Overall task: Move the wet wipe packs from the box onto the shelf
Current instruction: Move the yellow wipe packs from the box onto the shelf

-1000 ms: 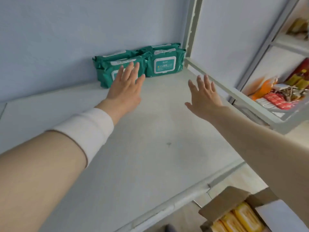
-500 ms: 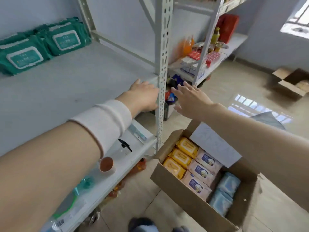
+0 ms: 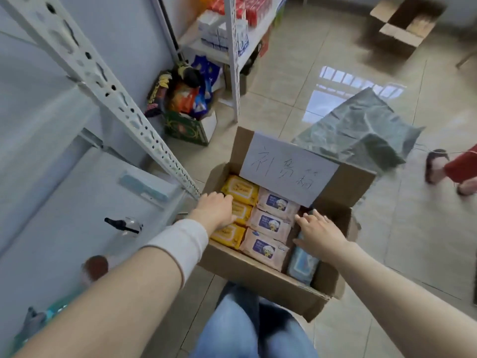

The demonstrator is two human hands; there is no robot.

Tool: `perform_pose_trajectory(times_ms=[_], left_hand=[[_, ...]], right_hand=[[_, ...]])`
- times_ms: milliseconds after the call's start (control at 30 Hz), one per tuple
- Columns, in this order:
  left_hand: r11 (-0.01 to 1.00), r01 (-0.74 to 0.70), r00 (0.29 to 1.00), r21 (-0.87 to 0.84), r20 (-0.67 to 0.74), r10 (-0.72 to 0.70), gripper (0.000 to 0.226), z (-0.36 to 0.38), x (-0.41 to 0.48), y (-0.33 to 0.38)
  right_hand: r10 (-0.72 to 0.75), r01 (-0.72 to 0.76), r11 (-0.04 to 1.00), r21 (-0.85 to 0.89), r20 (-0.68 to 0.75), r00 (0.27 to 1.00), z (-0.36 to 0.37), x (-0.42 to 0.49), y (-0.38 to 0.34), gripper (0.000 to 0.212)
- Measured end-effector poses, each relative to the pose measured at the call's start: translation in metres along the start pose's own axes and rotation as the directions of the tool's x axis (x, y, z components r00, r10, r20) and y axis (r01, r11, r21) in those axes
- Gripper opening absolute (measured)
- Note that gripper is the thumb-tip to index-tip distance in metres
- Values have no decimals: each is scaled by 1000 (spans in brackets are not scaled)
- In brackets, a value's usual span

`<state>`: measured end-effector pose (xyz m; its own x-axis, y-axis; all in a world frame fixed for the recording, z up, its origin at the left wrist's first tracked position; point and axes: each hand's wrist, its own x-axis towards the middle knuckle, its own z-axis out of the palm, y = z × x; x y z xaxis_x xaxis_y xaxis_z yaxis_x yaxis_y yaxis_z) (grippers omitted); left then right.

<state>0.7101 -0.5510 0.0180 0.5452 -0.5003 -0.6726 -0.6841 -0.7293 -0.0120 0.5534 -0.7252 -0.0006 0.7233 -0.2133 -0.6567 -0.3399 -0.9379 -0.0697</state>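
Observation:
An open cardboard box (image 3: 258, 276) stands on the floor in front of me, a handwritten paper sheet (image 3: 289, 169) on its far flap. Inside lie a column of yellow wipe packs (image 3: 241, 189), a column of pink wipe packs (image 3: 271, 223) and blue wipe packs (image 3: 302, 264) at the right. My left hand (image 3: 214, 210) reaches down onto the middle yellow pack, its fingers touching it. My right hand (image 3: 317, 231) hovers with spread fingers over the blue packs. The grey shelf (image 3: 64, 197) is to my left.
A slanted perforated shelf post (image 3: 103, 81) runs just left of the box. A spray bottle (image 3: 124, 226) lies on the lower shelf. Snack bags (image 3: 185, 99), a second stocked rack (image 3: 222, 29), a green sheet (image 3: 361, 130), another carton (image 3: 405, 21) and someone's feet (image 3: 451, 171) are around.
Both hands left the shelf with the green packs and dropped into the box; my view swung from the shelf down to the floor.

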Motion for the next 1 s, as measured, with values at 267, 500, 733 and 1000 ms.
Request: perform_pose_trajectory(times_ms=[267,500,733,1000], left_hand=[[891,200,969,-409,216,-118,71,82,135,-16],[827,290,957,-482,147,-250,70,153,278,-34],[733,337,925,-591,65,-373,83,172,327,-21],[511,342,930,-789,207,-303,60,158,331,-30]], right_hand=[[34,-157,881,447,270,962,106,106,-37,72],[14,-233,471,851,257,966,175,252,-73,59],[149,-342,287,895,311,938,206,299,-105,80],[184,-480,151,864,452,873,200,313,-99,68]])
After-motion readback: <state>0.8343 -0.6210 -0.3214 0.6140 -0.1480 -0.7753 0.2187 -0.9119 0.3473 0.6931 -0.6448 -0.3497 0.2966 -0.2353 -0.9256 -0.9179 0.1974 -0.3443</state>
